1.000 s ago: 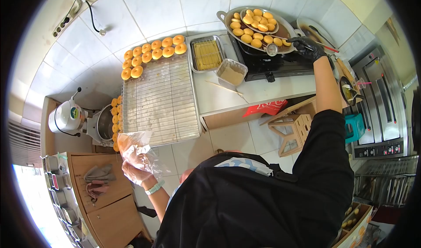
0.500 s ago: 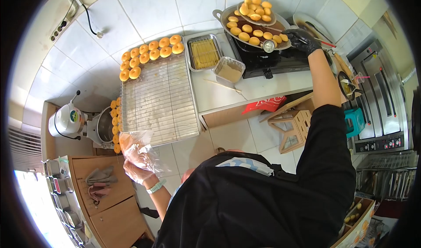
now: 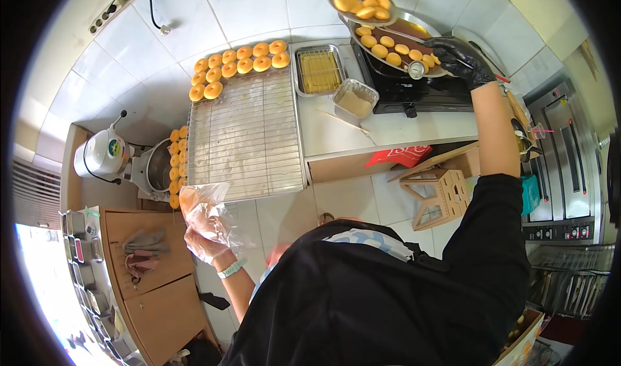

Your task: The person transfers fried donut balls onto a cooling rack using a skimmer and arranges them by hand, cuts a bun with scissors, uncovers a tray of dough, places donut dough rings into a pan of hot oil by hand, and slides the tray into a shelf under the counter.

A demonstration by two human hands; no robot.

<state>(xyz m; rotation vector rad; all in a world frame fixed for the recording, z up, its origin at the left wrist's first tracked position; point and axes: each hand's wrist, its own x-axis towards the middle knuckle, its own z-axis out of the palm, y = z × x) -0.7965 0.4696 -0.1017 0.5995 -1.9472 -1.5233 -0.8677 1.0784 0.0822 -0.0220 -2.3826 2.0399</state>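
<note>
My right hand (image 3: 460, 62), in a black glove, is closed on the handle of a skimmer (image 3: 392, 30). Its round basket, heaped with golden fried dough balls (image 3: 359, 0), is held up over the back left rim of the wok (image 3: 442, 36). Several more dough balls (image 3: 387, 41) float in the dark oil below. A dial thermometer (image 3: 416, 70) sits at the wok's front edge. Away to the lower left, my left hand (image 3: 206, 244) is covered in crinkled clear plastic (image 3: 213, 211), fingers curled. A tan-orange shape shows through the plastic; I cannot make out what it is.
A wire rack (image 3: 249, 127) carries ring doughnuts (image 3: 244, 52) at its back. Beside it stand a small racked tray (image 3: 320, 68), a foil tub (image 3: 356, 99) and a stick (image 3: 343, 121). The wok rests on a black stove (image 3: 420, 97). A folding stool (image 3: 436, 198) stands below the counter.
The skimmer with its dough balls has risen and moved up and left, out of the wok. My view has shifted slightly. My left hand stays in much the same pose.
</note>
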